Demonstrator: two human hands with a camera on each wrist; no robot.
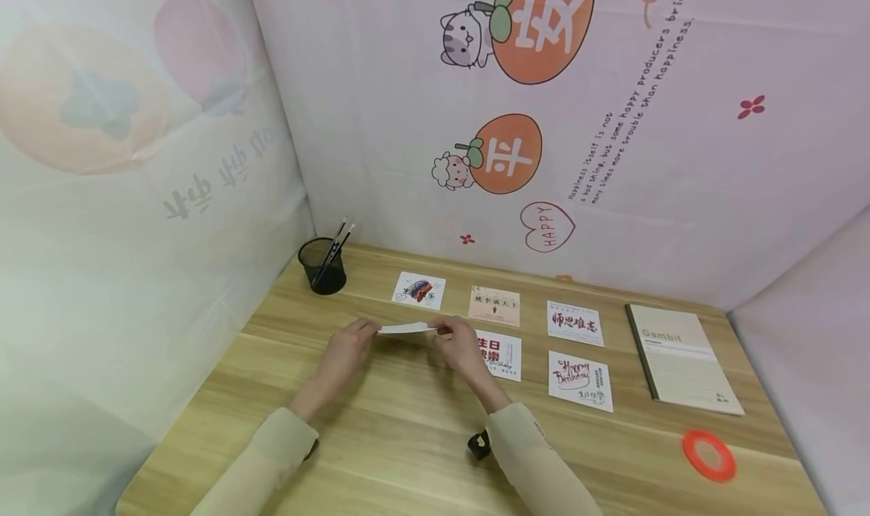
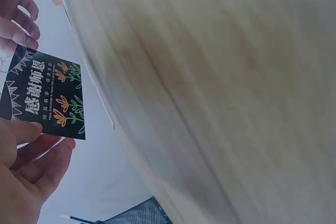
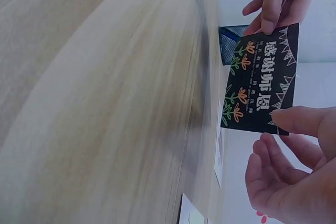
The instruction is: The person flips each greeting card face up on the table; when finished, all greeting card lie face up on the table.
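Both hands hold a square black greeting card (image 3: 261, 82) above the table, one at each side edge. White Chinese lettering and orange flowers with green leaves show on its face in both wrist views; from the head view only a thin pale strip of the card (image 1: 404, 329) is visible. My left hand (image 1: 351, 346) pinches one edge between thumb and fingers. The opposite edge is pinched by my right hand (image 1: 458, 346), thumb on the printed face. Just beyond and beside the right hand lie a red-lettered birthday card (image 1: 499, 356) and a peach card (image 1: 495, 307).
A black mesh pen holder (image 1: 323, 267) with pens stands at the back left. Other cards lie flat: a colourful one (image 1: 418, 290), a red-script one (image 1: 575, 323) and a Happy Birthday one (image 1: 581, 380). At right are a notebook (image 1: 685, 359) and a red ring (image 1: 709, 455).
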